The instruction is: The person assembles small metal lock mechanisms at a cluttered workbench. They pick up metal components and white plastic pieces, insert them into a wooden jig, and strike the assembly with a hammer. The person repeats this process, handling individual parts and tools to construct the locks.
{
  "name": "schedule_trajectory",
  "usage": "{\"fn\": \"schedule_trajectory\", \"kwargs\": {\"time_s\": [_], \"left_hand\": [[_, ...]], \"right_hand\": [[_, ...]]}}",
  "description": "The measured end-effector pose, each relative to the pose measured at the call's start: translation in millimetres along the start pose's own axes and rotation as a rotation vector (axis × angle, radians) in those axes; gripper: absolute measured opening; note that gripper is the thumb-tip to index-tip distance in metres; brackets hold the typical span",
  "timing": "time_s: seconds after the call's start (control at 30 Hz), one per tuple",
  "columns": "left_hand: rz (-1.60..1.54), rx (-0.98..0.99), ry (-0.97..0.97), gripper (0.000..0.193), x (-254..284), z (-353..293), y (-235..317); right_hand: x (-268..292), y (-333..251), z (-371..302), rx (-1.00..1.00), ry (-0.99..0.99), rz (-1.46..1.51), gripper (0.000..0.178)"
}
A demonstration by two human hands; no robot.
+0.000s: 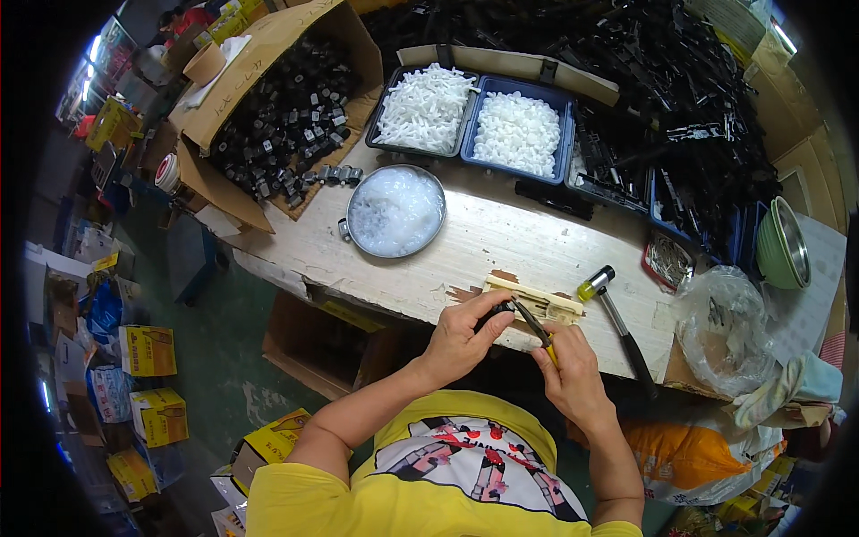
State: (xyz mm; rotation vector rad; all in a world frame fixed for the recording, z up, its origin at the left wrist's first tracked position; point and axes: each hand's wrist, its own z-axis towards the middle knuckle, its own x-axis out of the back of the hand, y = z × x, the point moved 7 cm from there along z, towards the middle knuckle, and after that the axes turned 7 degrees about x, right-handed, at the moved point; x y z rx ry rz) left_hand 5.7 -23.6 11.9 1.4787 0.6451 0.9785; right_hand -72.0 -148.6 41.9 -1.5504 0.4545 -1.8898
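Close to the table's front edge, my left hand [459, 340] pinches a small black part [495, 313] between thumb and fingers. My right hand [573, 371] is closed round a yellow-handled tool with slim dark jaws, which looks like a pair of pliers [535, 326]. Its tip meets or nearly meets the black part; the fingers hide the exact contact. Just beyond both hands lies a cream-coloured fixture block [537, 300]. To its right rests a hammer [620, 327] with a yellow-and-black head and a black grip.
A round metal dish [396, 210] holds clear, whitish pieces. Behind it stand bins of white plastic parts [516, 132]. A cardboard box [201, 121] spills black-and-metal pieces at left. Black parts [608, 63] heap up behind. A plastic bag [729, 331] and green bowl [777, 246] are at right.
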Motion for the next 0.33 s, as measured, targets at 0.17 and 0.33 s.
{"fn": "schedule_trajectory", "kwargs": {"time_s": [0.17,0.33], "left_hand": [[-0.395,0.404,-0.247,0.022,-5.7,-2.0,-22.0],[-1.126,0.772,-0.685,0.024,-7.3,-25.8,-41.6]], "right_hand": [[-8.8,0.6,-2.1,0.02,-0.123,-0.038,0.019],[-11.9,-18.5,1.4,0.143,-0.208,-0.048,0.02]]}}
